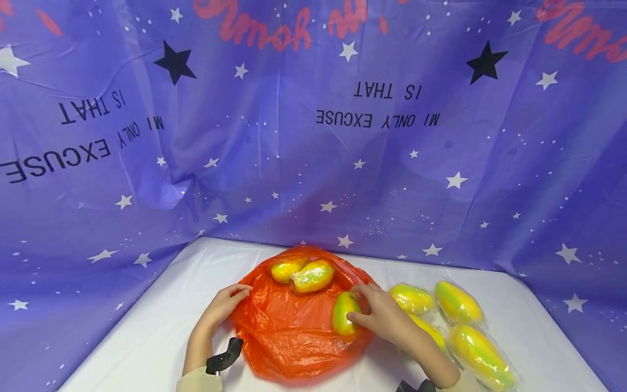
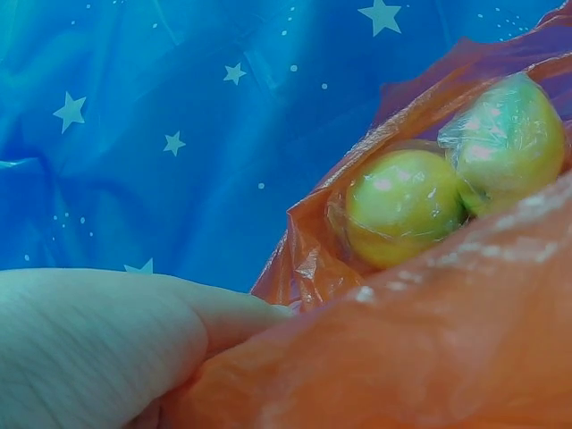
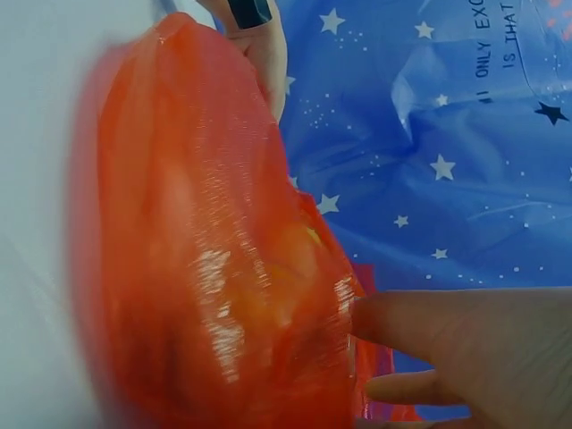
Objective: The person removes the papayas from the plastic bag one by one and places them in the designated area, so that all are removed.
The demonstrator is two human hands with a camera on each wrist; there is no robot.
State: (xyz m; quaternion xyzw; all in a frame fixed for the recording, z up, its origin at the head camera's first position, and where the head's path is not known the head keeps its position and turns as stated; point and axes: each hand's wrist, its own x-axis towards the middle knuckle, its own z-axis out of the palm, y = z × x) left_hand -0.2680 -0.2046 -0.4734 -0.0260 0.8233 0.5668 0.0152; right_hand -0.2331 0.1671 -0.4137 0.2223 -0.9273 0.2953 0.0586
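A red plastic bag [image 1: 294, 348] lies on the white table with its mouth spread wide. My left hand [image 1: 220, 308] pinches the bag's left rim; in the left wrist view that hand [image 2: 116, 344] is at the film's edge. Inside, at the back, rest two yellow-green mangoes in clear wrap, one mango [image 1: 314, 276] leaning against another mango [image 1: 286, 269]. At the bag's right side my right hand [image 1: 384, 314] holds a mango [image 1: 344, 314] between thumb and fingers, within the mouth. In the right wrist view, the bag's film [image 3: 206, 268] hides most of this mango.
Several wrapped mangoes lie right of the bag, among them an upper mango [image 1: 459, 303] and a lower mango [image 1: 480, 356]. Part of this group is behind my right forearm. A purple star-printed cloth [image 1: 294, 163] hangs behind the white table [image 1: 196, 267].
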